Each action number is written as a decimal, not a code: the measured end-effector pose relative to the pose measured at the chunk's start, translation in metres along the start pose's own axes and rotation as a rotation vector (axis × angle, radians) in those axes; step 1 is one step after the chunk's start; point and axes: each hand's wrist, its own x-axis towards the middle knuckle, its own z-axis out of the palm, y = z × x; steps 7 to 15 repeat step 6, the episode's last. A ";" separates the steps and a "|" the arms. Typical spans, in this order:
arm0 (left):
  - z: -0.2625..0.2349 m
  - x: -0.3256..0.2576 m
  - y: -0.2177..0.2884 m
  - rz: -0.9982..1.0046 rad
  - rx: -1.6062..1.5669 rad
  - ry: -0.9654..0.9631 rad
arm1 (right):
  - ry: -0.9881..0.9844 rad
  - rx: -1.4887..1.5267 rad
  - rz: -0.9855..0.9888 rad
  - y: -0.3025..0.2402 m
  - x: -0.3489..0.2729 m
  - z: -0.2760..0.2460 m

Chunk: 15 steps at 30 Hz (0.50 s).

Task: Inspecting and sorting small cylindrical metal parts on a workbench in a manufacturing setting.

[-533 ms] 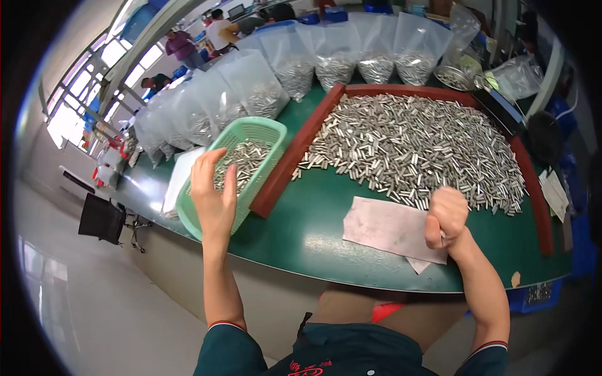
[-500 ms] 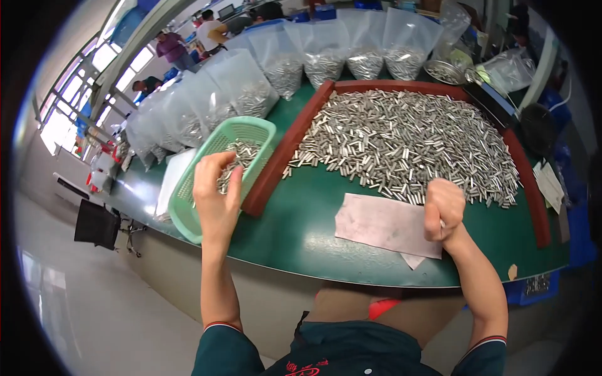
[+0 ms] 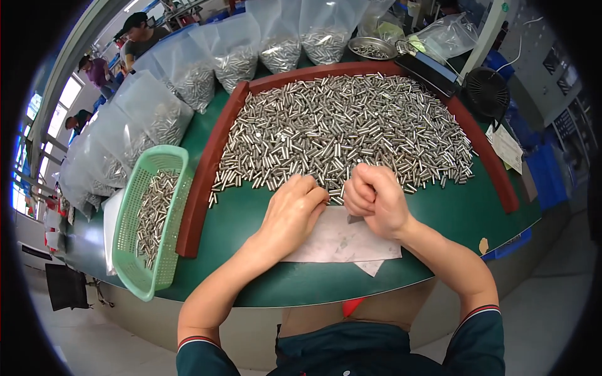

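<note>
A broad pile of short silvery metal pins (image 3: 351,125) covers the green table (image 3: 251,285). My left hand (image 3: 291,210) is at the front edge of the pile, its fingers bent and drawn together; what they hold, if anything, is hidden. Close to its right, my right hand (image 3: 379,199) makes a fist above a pale pinkish cloth (image 3: 342,241). Something small and grey shows under that fist, too little to name. The cloth lies flat in front of the pile, with a corner of another piece poking out below it.
Dark red wooden bars (image 3: 210,169) frame the pile. Left of them stands a green plastic basket (image 3: 169,250) partly filled with pins. Clear bags of pins (image 3: 235,59) line the back and left. A metal dish (image 3: 373,49) and a black fan (image 3: 488,94) are at the back right.
My left hand has left the basket and come right to the pile's front edge, beside my right fist. The fingers, spread before, are now drawn together. The view has shifted rightward.
</note>
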 end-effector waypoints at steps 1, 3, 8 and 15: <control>0.003 0.001 -0.001 -0.001 -0.011 -0.003 | 0.003 -0.052 0.030 0.001 0.003 -0.001; 0.006 0.002 -0.003 -0.001 0.073 0.001 | 0.011 -0.163 0.101 -0.001 0.009 0.001; 0.011 -0.003 -0.004 -0.069 0.106 0.001 | -0.063 -0.204 0.178 -0.004 0.018 0.003; 0.011 -0.003 -0.004 -0.069 0.106 0.001 | -0.063 -0.204 0.178 -0.004 0.018 0.003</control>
